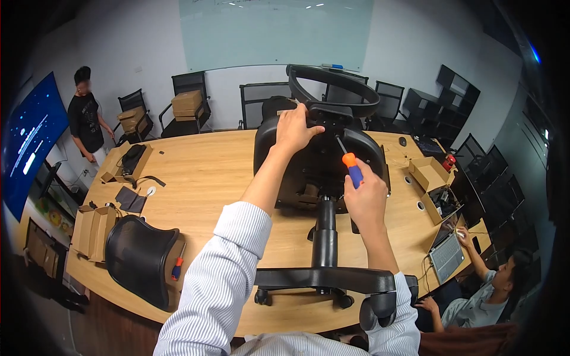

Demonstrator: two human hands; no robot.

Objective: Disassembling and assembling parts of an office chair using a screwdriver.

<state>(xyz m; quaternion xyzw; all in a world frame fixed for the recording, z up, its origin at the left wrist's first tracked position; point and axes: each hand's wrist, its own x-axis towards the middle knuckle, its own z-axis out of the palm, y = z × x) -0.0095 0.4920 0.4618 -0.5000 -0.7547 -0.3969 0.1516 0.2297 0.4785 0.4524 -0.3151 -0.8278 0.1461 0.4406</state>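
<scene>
An office chair lies tipped on the table, the dark underside of its seat (297, 169) facing me. Its black post (325, 231) runs toward me to the wheeled base (297, 276). A looped black armrest (371, 98) stands at the seat's far edge. My left hand (292, 129) grips the mount of that armrest, thumb extended along the near side and the fingertips partly hidden. In my right hand (367, 199) is a screwdriver (354, 169) with an orange and blue handle. Its shaft points up and away to the seat's underside, just below the mount; the screw itself cannot be made out.
A mesh backrest (139, 258) lies at the left beside a second screwdriver (177, 268). Cardboard boxes (95, 230) stand along the left edge, another box (428, 173) at the right. One person (89, 118) stands far left; another (484, 302) sits right by a laptop (446, 256).
</scene>
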